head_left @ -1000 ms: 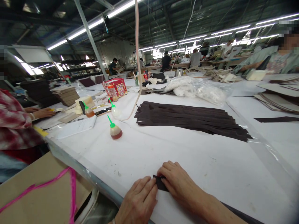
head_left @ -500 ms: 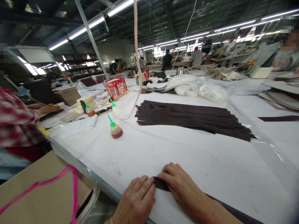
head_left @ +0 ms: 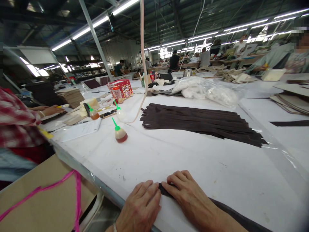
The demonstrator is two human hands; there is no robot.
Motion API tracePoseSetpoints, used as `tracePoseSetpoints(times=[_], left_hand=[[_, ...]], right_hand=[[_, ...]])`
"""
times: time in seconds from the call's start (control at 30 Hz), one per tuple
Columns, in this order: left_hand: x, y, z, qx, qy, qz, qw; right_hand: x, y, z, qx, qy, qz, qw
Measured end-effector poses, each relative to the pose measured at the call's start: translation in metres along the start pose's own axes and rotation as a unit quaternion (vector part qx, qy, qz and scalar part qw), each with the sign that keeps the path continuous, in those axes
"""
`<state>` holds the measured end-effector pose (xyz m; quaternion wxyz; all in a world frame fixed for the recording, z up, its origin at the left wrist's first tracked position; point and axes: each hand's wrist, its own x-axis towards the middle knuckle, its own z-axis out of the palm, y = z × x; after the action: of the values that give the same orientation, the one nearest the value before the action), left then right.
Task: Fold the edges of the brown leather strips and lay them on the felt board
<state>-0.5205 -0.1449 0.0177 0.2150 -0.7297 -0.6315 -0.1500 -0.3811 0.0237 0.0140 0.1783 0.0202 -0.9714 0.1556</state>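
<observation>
A long dark brown strip (head_left: 229, 211) runs from the lower right corner toward the near edge of the table, passing under my right wrist. My left hand (head_left: 142, 204) is closed at its left end, fingers together and pressed down; the fingertips' underside is hidden. Just to the right, my right hand (head_left: 187, 191) bends its fingers over the same strip, with thumb and forefinger pinching its upper edge. A short piece of strip shows between the two hands. Beyond them lies a pile of similar dark strips (head_left: 195, 122), spread side by side.
Glue bottles with green nozzles, one nearest me (head_left: 120, 134), stand left on the white table (head_left: 159, 151). Behind are a red patterned box (head_left: 126, 88) and a clear plastic bag (head_left: 205, 88). A co-worker in a checked sleeve (head_left: 19, 119) works at left. A pink ribbon (head_left: 77, 193) hangs below.
My right hand has shifted slightly, its thumb and forefinger drawing nearer to the strip's left end. My left hand stays almost where it was. The view has moved very little.
</observation>
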Motion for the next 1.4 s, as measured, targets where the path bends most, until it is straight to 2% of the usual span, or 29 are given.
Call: tracePoseSetpoints(times=[0.23, 0.4, 0.73, 0.9, 1.07, 1.23, 1.4], left_hand=[[-0.004, -0.002, -0.002, -0.015, -0.023, -0.021, 0.999], [-0.004, -0.003, -0.004, -0.034, -0.046, -0.042, 0.997], [-0.003, -0.006, -0.009, -0.049, -0.043, -0.051, 0.997], [0.006, 0.0, -0.008, -0.1, -0.005, -0.077, 0.992], [0.008, 0.004, 0.001, -0.082, -0.001, -0.035, 0.996], [-0.002, -0.009, -0.002, -0.045, -0.02, 0.021, 0.999], [0.002, -0.022, -0.015, -0.041, -0.008, -0.003, 0.999]], right_hand=[[-0.002, -0.005, 0.004, -0.075, -0.022, 0.001, 0.997], [-0.005, -0.008, 0.005, -0.062, -0.023, 0.02, 0.998], [-0.001, -0.017, 0.004, -0.089, -0.03, 0.023, 0.995], [0.005, -0.016, 0.005, -0.08, -0.035, 0.072, 0.994], [0.009, -0.012, -0.001, -0.055, -0.058, 0.128, 0.988], [0.008, -0.007, -0.003, -0.061, -0.064, 0.121, 0.989], [0.01, -0.009, -0.001, -0.069, -0.042, 0.108, 0.991]])
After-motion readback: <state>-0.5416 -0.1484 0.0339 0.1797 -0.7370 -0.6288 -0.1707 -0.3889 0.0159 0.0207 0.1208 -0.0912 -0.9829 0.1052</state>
